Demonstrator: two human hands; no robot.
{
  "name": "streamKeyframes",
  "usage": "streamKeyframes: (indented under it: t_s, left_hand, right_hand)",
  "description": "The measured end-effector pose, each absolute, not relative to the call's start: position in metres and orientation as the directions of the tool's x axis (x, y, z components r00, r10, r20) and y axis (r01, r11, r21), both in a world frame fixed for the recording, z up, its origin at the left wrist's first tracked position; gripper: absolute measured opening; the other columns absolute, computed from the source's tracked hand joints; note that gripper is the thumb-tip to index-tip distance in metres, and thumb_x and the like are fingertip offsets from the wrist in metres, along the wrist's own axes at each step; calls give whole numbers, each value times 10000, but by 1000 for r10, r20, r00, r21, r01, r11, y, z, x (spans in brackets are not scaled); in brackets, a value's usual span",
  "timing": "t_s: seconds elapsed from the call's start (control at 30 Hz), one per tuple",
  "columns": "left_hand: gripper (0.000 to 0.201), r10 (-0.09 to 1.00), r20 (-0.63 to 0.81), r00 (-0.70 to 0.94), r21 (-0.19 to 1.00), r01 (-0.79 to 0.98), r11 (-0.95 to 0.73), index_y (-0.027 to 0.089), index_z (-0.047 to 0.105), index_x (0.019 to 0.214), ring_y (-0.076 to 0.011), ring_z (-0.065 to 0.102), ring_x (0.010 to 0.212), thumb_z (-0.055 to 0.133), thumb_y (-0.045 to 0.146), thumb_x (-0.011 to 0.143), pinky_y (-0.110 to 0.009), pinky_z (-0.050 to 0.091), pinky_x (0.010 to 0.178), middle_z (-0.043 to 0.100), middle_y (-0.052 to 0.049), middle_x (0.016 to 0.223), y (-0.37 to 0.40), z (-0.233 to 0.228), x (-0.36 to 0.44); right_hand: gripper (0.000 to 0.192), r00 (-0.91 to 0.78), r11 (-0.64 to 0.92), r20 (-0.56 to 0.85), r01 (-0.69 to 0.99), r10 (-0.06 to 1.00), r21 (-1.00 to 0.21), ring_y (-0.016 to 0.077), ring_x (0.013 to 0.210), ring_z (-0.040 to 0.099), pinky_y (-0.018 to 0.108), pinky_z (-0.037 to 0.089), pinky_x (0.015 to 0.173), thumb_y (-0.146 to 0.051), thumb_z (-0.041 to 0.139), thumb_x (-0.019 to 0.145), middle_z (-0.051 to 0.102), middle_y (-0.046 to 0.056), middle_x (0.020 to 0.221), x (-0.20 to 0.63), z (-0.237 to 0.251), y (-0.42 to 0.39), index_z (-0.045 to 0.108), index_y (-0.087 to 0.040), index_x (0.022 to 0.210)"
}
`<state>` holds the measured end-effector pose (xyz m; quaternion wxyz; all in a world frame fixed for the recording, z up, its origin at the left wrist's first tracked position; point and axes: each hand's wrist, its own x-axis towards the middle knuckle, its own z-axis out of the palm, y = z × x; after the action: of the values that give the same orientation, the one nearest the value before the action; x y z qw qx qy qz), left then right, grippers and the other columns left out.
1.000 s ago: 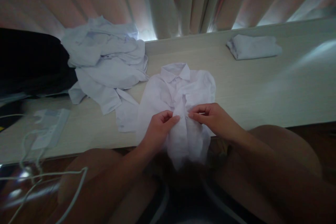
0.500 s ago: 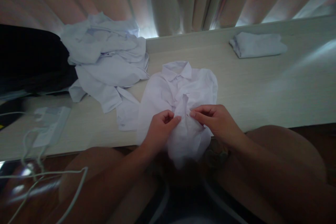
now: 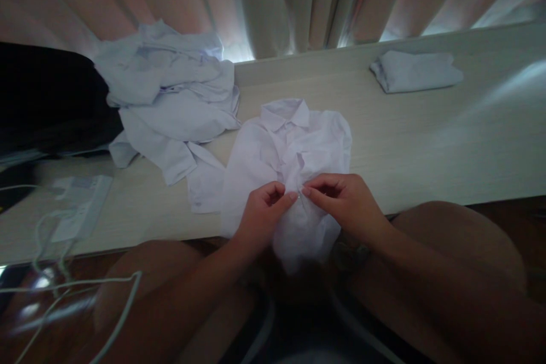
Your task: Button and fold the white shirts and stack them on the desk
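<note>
A white collared shirt (image 3: 256, 148) lies front up on the pale table, collar away from me, its lower end hanging over the near edge. My left hand (image 3: 267, 207) pinches one edge of the front opening between thumb and forefinger. Right beside it, my right hand (image 3: 336, 193) pinches the other edge, and the fingertips of both hands almost meet at the middle of the shirt. A tiny button seems to show between them, though it is too small to make out clearly. Above the hands the front gapes a little.
A heap of white shirts (image 3: 170, 85) lies at the back left, beside a black bag-like object (image 3: 51, 102). A folded white cloth (image 3: 416, 72) sits at the back right. A white power strip (image 3: 83, 205) with cables is at the left. Curtains (image 3: 264, 5) hang behind the table.
My right hand has moved slightly left, bringing its edge of the shirt front against the edge in my left hand. The gap between the fingertips has narrowed.
</note>
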<state>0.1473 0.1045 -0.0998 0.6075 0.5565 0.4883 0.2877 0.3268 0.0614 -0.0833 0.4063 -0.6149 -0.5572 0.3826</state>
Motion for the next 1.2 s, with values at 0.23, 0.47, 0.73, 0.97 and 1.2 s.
streamKeyframes:
  t_s: [0.23, 0.47, 0.73, 0.97, 1.2]
  left_hand:
    - [253, 880, -306, 363, 950, 183, 255, 175, 608, 678, -114, 485, 600, 692, 385, 791, -212, 373, 537, 555, 32, 621, 104, -99, 149]
    - [241, 877, -300, 376, 953, 154, 260, 174, 639, 709, -106, 481, 588, 683, 383, 821, -209, 362, 529, 575, 31, 629, 105, -102, 148]
    - [231, 846, -324, 424, 945, 104, 310, 169, 678, 766, -126, 550, 638, 694, 393, 821, -221, 411, 579, 646, 7, 699, 105, -105, 148]
    - [212, 811, -295, 505, 948, 51, 313, 147, 713, 864, -159, 610, 747, 700, 354, 820, -246, 457, 674, 701, -37, 812, 106, -111, 148]
    - [268, 796, -333, 505, 928, 25, 373, 137, 702, 857, -152, 606, 724, 692, 403, 825, -248, 456, 668, 694, -43, 791, 106, -118, 148]
  right_hand:
    - [132, 87, -52, -15, 435, 996, -899, 184, 716, 680, 289, 500, 628, -310, 677, 839, 760, 17, 815, 326, -83, 61, 771, -218, 853]
    - [206, -2, -8, -9, 350, 1000, -937, 182, 773, 702, 286, 528, 659, -229, 604, 856, 773, 11, 903, 332, -85, 62, 777, -234, 967]
    - [136, -65, 67, 40, 484, 997, -872, 161, 737, 697, 271, 528, 668, -296, 699, 849, 774, -8, 881, 336, -83, 65, 779, -255, 952]
    - [96, -84, 161, 138, 580, 987, -798, 129, 720, 684, 238, 508, 665, -232, 750, 825, 770, -20, 866, 333, -89, 64, 775, -235, 917]
    - [88, -87, 234, 227, 586, 970, -776, 127, 744, 684, 233, 513, 676, -232, 752, 830, 765, -11, 887, 330, -93, 63, 762, -222, 917]
